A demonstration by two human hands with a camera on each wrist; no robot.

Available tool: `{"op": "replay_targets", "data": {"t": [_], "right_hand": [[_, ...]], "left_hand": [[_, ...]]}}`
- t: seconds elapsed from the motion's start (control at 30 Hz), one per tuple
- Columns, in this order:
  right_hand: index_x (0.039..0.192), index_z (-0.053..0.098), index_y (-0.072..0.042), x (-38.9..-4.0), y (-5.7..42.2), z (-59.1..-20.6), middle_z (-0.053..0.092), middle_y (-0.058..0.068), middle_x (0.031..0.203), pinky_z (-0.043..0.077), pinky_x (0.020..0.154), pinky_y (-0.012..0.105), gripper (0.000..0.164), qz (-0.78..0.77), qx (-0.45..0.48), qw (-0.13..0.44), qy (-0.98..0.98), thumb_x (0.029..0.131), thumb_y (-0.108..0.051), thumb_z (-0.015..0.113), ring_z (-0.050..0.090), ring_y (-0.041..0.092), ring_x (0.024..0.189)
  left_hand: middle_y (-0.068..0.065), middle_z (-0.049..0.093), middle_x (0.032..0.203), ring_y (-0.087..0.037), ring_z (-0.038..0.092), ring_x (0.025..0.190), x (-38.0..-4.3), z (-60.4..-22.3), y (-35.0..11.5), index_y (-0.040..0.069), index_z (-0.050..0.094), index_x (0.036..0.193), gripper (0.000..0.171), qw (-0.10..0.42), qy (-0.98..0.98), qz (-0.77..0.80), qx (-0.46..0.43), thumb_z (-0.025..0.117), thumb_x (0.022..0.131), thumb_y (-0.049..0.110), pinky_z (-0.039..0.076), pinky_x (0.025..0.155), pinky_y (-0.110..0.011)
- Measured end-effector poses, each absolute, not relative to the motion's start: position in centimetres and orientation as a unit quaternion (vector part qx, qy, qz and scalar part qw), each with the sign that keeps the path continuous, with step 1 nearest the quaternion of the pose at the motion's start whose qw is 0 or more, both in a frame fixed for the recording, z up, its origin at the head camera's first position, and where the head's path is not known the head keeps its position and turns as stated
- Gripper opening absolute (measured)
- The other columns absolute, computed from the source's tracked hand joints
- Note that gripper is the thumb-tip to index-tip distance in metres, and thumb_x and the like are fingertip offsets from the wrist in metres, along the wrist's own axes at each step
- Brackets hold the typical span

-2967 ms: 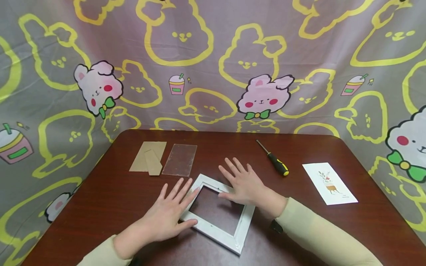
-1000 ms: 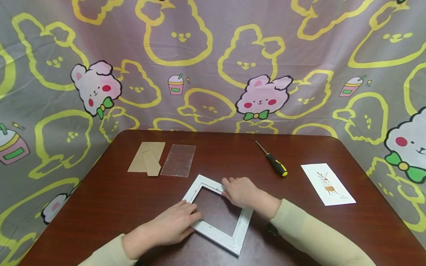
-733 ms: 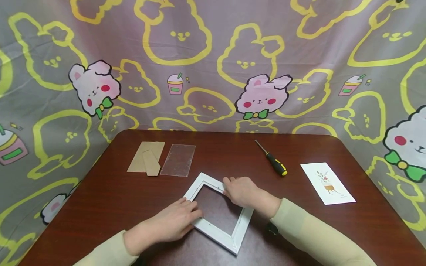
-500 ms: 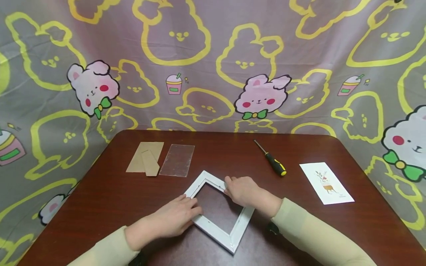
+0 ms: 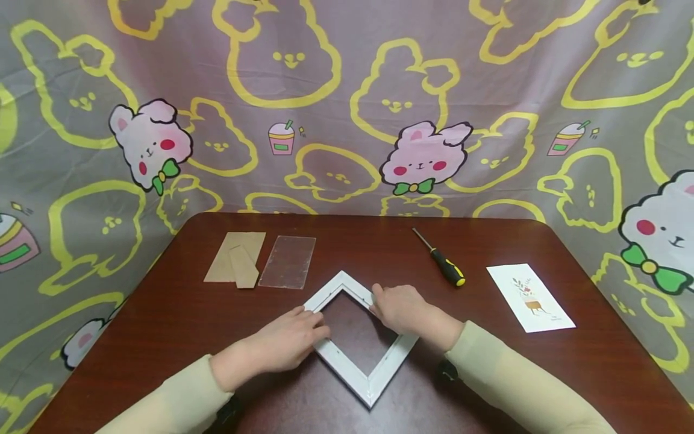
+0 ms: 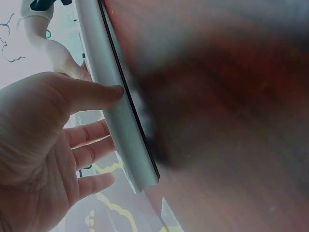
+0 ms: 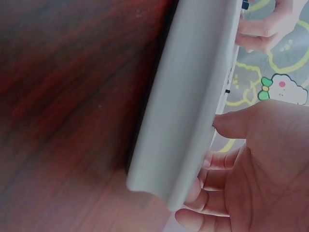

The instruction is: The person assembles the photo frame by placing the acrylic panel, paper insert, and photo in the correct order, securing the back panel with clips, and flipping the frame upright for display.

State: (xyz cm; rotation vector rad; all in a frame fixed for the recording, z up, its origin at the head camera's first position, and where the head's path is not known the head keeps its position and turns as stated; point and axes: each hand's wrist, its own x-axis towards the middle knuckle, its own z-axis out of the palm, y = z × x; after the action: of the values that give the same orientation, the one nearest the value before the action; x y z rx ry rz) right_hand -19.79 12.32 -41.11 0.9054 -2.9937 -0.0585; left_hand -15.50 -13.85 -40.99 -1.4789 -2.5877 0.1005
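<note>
Head view: a white picture frame is seen lying flat on the dark red-brown tabletop, turned like a diamond with one corner pointing toward the person and one away. The left hand is laid on the frame's left side, its fingers curled over the rail and its thumb set against the rail, so that the frame is gripped there. The right hand is placed on the frame's upper right side, its fingers bent over the outer edge and its thumb against the rail, so the frame is held from that side too. Both forearms are covered by pale beige sleeves. From the left wrist view, the thumb is shown pressed against the white rail, the other fingers being spread loosely behind it. From the right wrist view, the thumb tip is shown touching the frame's edge, with the fingers curled beneath. Beyond the frame, at the far left, a brown cardboard backing is seen just beside a clear sheet. To the right, a screwdriver with a black and yellow handle is seen, and farther right a white printed card. A cartoon-rabbit cloth is hung behind the tabletop.
</note>
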Motion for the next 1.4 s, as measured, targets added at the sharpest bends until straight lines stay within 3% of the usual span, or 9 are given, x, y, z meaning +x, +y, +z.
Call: {"op": "replay_targets", "data": {"t": [0.23,0.47,0.77,1.1,1.4], "right_hand": [[0.089,0.043,-0.008,-19.9,12.8,-40.8,0.047,0.001,0.059,0.046,0.052,0.043,0.029,-0.005,0.255,-0.031,-0.966,0.099,-0.033,0.055,0.058,0.026,0.058],[0.086,0.045,-0.007,-20.1,13.6,-40.9,0.049,0.002,0.060,0.045,0.051,0.044,0.031,0.021,0.233,-0.026,-0.972,0.097,-0.033,0.058,0.058,0.027,0.057],[0.083,0.051,-0.012,-20.5,15.1,-40.9,0.049,-0.002,0.063,0.041,0.054,0.038,0.031,0.064,0.182,-0.056,-0.980,0.092,-0.038,0.063,0.051,0.015,0.059],[0.072,0.051,-0.015,-20.4,16.7,-41.1,0.049,-0.002,0.060,0.039,0.053,0.036,0.034,0.092,0.141,-0.038,-0.985,0.089,-0.039,0.066,0.049,0.015,0.057],[0.070,0.052,-0.014,-20.2,17.5,-41.4,0.050,-0.002,0.060,0.038,0.052,0.035,0.036,0.089,0.117,-0.053,-0.988,0.089,-0.041,0.065,0.048,0.016,0.057]], "left_hand": [[0.001,0.053,0.088,-0.020,0.057,0.084,-16.6,-40.6,-13.5,0.017,0.064,0.100,0.027,0.091,-0.860,0.052,-0.500,0.073,0.077,0.004,0.046,0.086,-0.040],[0.000,0.057,0.091,-0.020,0.058,0.093,-18.1,-40.6,-12.9,0.016,0.064,0.100,0.028,0.099,-0.850,0.077,-0.512,0.070,0.078,0.001,0.047,0.089,-0.041],[-0.001,0.059,0.096,-0.019,0.060,0.098,-20.4,-40.5,-12.2,0.016,0.063,0.103,0.034,0.115,-0.830,0.110,-0.534,0.071,0.076,-0.004,0.047,0.088,-0.041],[-0.003,0.062,0.110,-0.020,0.058,0.109,-22.9,-40.6,-10.8,0.015,0.060,0.109,0.021,0.138,-0.808,0.162,-0.550,0.061,0.091,0.003,0.047,0.092,-0.042],[-0.005,0.062,0.121,-0.022,0.057,0.117,-24.0,-40.5,-9.4,0.016,0.059,0.115,0.022,0.142,-0.787,0.208,-0.564,0.056,0.095,0.006,0.045,0.096,-0.044]]}}
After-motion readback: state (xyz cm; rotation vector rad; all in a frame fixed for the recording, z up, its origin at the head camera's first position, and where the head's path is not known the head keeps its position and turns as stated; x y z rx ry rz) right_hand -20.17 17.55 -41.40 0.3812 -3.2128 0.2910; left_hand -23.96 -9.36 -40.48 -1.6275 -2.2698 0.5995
